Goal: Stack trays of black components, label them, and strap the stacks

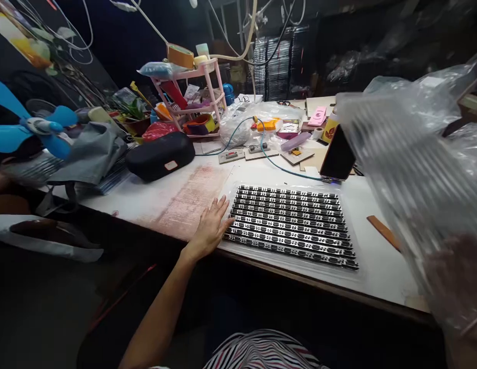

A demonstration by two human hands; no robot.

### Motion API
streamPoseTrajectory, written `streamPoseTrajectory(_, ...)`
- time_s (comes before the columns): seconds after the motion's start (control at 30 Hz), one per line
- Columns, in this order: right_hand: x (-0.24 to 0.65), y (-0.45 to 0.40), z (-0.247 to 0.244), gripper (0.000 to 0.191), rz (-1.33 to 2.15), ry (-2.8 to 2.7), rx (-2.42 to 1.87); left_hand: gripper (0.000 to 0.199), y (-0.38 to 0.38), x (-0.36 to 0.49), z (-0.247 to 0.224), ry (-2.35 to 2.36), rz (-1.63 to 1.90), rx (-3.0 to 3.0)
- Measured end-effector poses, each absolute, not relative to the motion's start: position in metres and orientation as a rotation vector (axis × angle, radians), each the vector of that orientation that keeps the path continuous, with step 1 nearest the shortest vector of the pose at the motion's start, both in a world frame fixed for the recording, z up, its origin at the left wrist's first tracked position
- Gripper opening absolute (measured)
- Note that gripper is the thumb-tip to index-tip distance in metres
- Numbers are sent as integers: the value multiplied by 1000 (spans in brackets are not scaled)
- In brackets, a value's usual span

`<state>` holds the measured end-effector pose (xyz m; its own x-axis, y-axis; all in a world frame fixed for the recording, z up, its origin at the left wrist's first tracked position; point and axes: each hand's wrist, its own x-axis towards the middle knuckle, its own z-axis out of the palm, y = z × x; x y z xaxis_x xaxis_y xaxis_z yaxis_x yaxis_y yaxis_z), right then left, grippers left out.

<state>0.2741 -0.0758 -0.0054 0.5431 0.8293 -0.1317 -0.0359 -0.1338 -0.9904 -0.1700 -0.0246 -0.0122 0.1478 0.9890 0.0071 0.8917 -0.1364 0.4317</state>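
Observation:
A clear plastic tray (361,277) lies on the white table, filled with several rows of small black and silver parts (292,225). My left hand (211,228) rests at the tray's left edge, palm down with the fingers spread. At the right, my right hand (457,277) shows blurred behind a ribbed clear plastic tray (411,169). That raised tray is tilted over the table's right side and smeared by motion. The fingers of my right hand are hard to make out through the plastic, but the tray is held in it.
Behind the filled tray stand a phone (337,156), a blue cable (279,166) and small metal fixtures (231,156). A black case (160,155), pink rack (215,87) and blue fan (38,125) are left. A brown strip (383,232) lies right.

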Motion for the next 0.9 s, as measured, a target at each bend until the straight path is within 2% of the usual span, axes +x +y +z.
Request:
streamPoseTrajectory(0.13, 272, -76, -2, 60, 934, -521, -1357, 80, -34, -165, -19, 1856, 193, 2217)
streamPoseTrajectory(0.27, 275, -76, -6, 62, 896, -577, -1386, 79, -37, -159, -26, 1838, 155, 2260)
streamPoseTrajectory(0.63, 288, -77, -16, 63, 955, -512, -1364, 79, -34, -161, -39, 1855, 229, 2252)
streamPoseTrajectory(0.9, 282, -76, 5, 65, 922, -561, -1422, 76, -31, -167, -26, 1727, 423, 2076)
